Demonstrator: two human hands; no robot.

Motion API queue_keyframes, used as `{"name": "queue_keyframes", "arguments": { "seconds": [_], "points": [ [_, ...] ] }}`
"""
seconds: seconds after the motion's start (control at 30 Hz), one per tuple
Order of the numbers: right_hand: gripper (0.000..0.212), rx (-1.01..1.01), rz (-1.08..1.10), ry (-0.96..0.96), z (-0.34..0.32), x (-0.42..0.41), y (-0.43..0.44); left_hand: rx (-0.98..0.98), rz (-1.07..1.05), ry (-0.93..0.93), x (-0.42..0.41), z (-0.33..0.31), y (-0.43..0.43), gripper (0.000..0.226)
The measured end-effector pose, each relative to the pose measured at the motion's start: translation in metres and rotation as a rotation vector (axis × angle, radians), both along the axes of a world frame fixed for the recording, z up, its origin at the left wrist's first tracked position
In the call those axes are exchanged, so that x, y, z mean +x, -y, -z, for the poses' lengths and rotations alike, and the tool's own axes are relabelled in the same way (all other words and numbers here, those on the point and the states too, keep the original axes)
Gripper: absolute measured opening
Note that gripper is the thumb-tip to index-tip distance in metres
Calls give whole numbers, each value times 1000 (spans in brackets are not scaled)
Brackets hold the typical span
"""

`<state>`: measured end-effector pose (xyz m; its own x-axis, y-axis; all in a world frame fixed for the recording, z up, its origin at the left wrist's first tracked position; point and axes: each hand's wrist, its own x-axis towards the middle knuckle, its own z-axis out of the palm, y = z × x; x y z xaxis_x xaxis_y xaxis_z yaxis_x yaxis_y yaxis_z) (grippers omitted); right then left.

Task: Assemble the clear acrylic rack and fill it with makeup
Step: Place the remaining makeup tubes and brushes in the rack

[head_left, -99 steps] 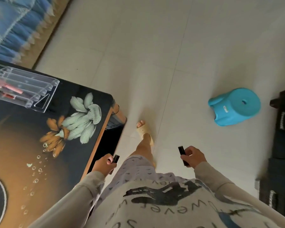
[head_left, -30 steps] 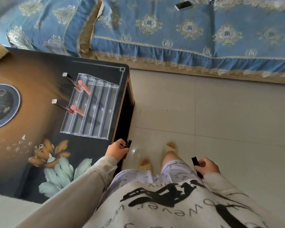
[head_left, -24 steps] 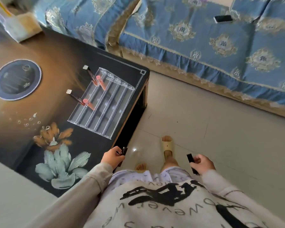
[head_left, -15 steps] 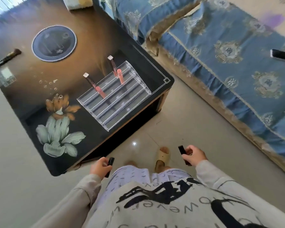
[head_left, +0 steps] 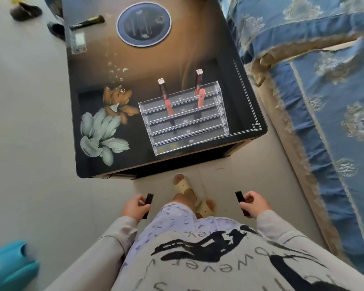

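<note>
Though upside down, shirt lettering (head_left: 225, 269) ("wever")

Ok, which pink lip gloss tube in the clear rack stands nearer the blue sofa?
The pink lip gloss tube toward the clear acrylic rack's right end; the other tube stands further left.

The left hand (head_left: 135, 207) grips a black tube (head_left: 148, 205). The right hand (head_left: 255, 204) grips a second black tube (head_left: 241, 201). Both hands are over the floor (head_left: 29, 122), near the tabletop (head_left: 198, 49). A clear rack (head_left: 185, 131) sits on the tabletop, close to its near edge. One pink tube (head_left: 166, 99) and another pink tube (head_left: 200, 91) stand in the rack's back rows. A blue sofa (head_left: 334, 122) is beside the tabletop.
</note>
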<state>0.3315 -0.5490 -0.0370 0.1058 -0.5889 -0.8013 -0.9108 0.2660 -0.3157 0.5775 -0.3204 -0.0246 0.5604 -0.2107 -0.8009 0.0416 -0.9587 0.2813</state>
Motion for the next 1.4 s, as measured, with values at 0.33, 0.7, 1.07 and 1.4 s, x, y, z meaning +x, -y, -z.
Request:
{"name": "queue_keyframes", "arguments": {
  "seconds": [0.33, 0.7, 1.07, 1.4],
  "points": [
    [31, -29, -169, -43, -6, 45, 45, -134, -102, 33, 41, -1, 61, 12],
    [24, -29, -233, 4, -19, 93, 83, -112, -145, 17, 48, -4, 88, 9],
    [22, -224, -340, 215, -37, 186, 131, -280, -274, 184, 72, -23, 162, 12],
    [18, -349, -174, 431, -32, 224, 138, -414, -422, 282, 79, -25, 207, 30]
  ]
}}
